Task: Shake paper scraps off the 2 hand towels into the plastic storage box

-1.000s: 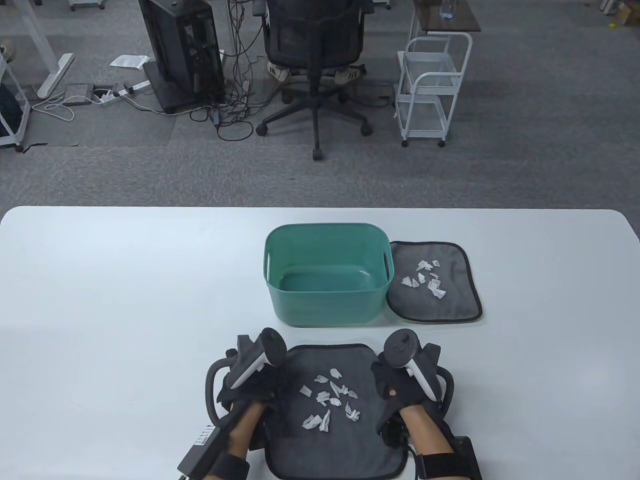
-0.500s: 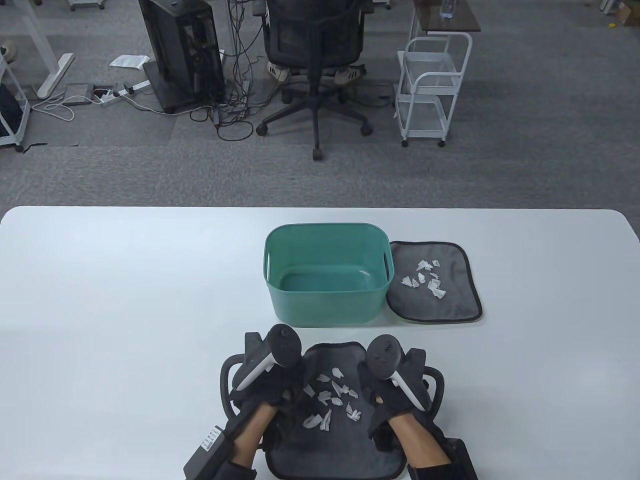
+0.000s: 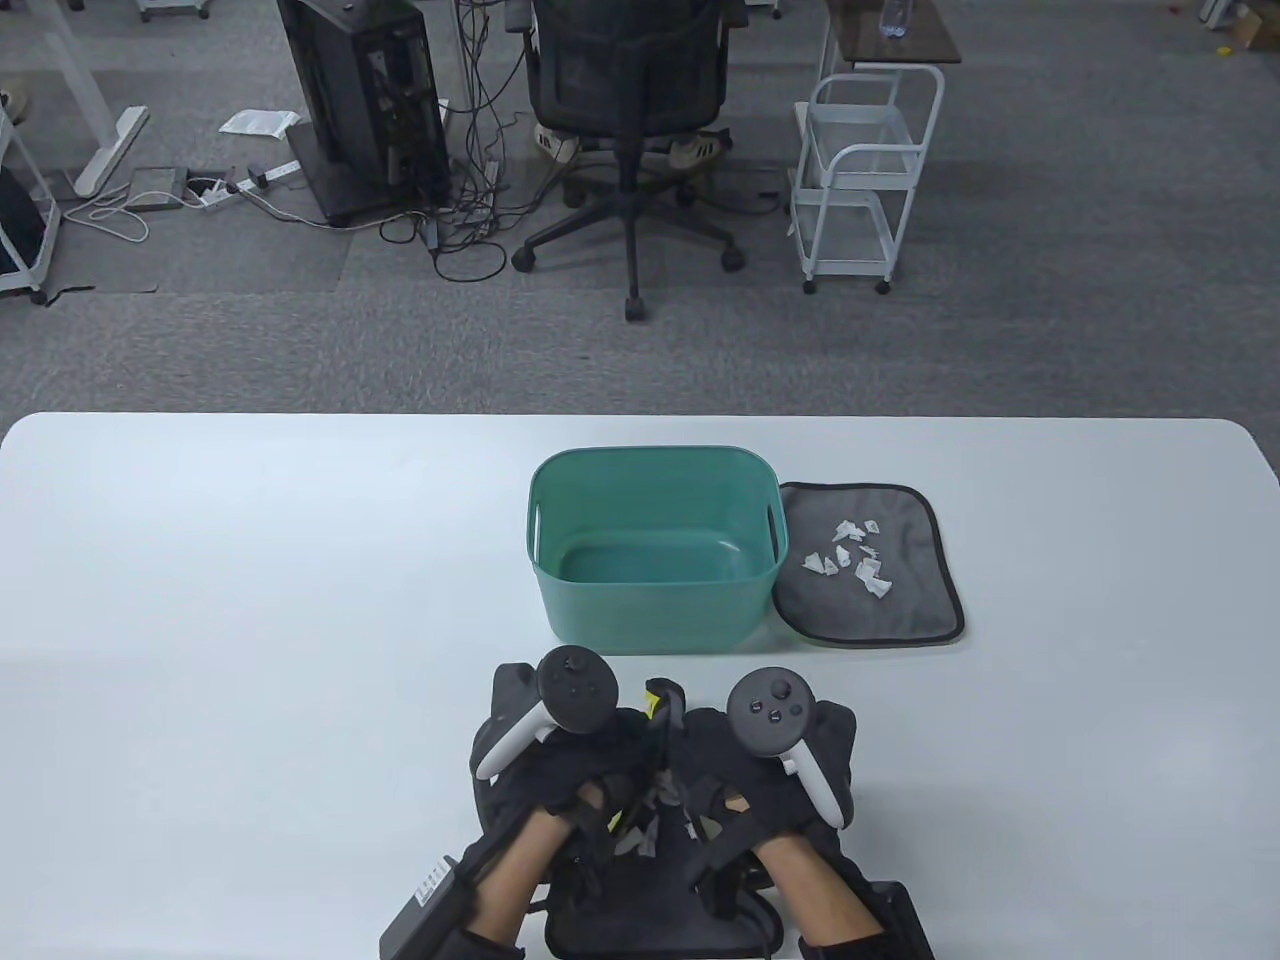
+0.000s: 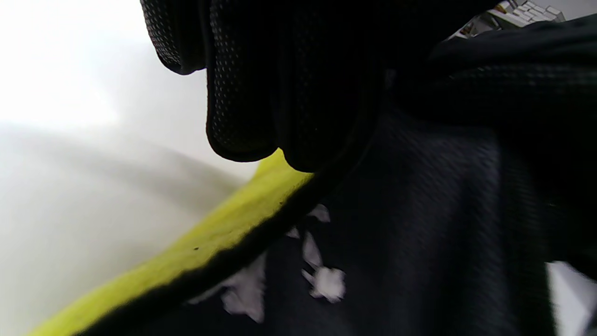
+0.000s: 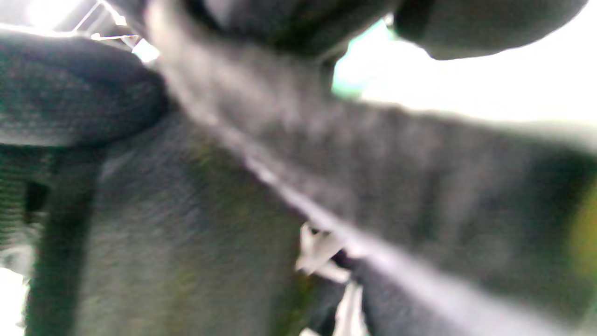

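Both hands, left hand point(image 3: 560, 790) and right hand point(image 3: 745, 785), grip the near towel point(image 3: 660, 905), its 2 sides gathered up between them. Only the left wrist view shows its yellow-green underside point(image 4: 224, 235) and scraps point(image 4: 326, 282) cradled inside; the right wrist view is blurred. Beyond the hands stands the teal box point(image 3: 655, 550), with the second towel point(image 3: 890, 590) touching its right side.
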{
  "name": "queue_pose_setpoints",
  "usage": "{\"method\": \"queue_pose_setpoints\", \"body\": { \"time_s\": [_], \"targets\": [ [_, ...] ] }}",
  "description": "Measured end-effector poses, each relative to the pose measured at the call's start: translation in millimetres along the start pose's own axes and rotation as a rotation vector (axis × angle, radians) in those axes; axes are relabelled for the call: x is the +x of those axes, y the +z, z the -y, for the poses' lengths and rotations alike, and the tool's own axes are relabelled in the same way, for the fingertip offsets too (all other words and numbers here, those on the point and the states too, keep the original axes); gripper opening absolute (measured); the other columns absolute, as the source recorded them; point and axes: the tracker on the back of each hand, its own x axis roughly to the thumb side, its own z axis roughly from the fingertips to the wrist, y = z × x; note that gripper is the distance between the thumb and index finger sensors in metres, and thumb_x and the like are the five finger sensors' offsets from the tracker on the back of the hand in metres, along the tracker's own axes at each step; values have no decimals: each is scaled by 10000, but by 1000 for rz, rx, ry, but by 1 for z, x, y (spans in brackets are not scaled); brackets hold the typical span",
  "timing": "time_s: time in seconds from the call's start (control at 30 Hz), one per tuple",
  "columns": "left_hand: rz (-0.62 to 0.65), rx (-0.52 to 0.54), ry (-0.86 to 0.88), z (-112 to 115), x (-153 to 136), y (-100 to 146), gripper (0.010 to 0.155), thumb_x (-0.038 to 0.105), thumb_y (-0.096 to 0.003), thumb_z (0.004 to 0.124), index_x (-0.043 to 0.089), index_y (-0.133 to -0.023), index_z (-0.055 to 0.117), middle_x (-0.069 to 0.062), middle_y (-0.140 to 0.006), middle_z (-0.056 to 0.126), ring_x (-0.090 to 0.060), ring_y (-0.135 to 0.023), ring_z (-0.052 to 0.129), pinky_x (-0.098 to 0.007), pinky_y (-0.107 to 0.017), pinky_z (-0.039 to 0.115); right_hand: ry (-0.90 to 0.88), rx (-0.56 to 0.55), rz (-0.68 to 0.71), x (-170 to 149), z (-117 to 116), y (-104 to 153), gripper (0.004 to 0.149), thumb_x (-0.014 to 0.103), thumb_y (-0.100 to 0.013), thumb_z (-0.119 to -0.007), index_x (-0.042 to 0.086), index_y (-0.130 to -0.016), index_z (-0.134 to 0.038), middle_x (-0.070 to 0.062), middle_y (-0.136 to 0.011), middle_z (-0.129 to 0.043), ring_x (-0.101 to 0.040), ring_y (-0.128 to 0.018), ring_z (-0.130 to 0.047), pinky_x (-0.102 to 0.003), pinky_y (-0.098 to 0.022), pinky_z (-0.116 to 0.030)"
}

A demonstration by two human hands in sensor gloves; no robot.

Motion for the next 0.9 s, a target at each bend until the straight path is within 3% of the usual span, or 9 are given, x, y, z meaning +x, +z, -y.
{"method": "queue_pose_setpoints", "body": {
  "time_s": [0.13,0.37,0.9],
  "targets": [
    [5,-23,-19,4,2,-2,459,455,-567,648,186,-938,680,50,-624,976,-204,-658,1072,-403,-710,761,-1,-3,-28,-2,-3,0,411,338,-540,-827,47,-829,-829,-81,-432,-1015,-150,-77,-915,-353,-99,-845],
    [32,-39,3,7,3,-2,469,449,-573,621,162,-944,638,40,-686,945,-228,-703,1050,-420,-702,763,-56,20,-24,-3,-4,0,413,322,-544,-804,36,-841,-808,-87,-526,-1006,-202,-170,-959,-345,-85,-834],
    [-39,-40,36,-9,13,-1,469,426,-553,647,105,-892,697,14,-581,993,-231,-560,1106,-408,-620,820,-151,118,-73,4,3,-8,408,301,-552,-789,33,-859,-785,-110,-595,-993,-276,-281,-993,-318,-112,-839]
  ]
}}
